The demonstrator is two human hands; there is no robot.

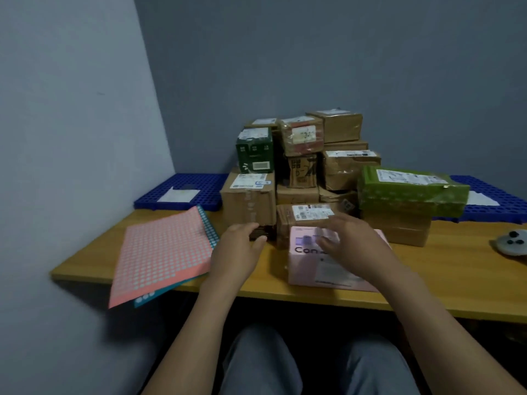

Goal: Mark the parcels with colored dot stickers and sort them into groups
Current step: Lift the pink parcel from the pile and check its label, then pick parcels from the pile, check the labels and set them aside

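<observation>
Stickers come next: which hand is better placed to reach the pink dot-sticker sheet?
Left, probably: left hand is beside the pink dot-sticker sheet; right hand is over the pink rectangular box.

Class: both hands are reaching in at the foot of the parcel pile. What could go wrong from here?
The pink sticker sheet overhangs the table edge; the left hand could brush it off. The parcels are stacked unevenly; the right hand tugging the small brown parcel might topple some.
</observation>
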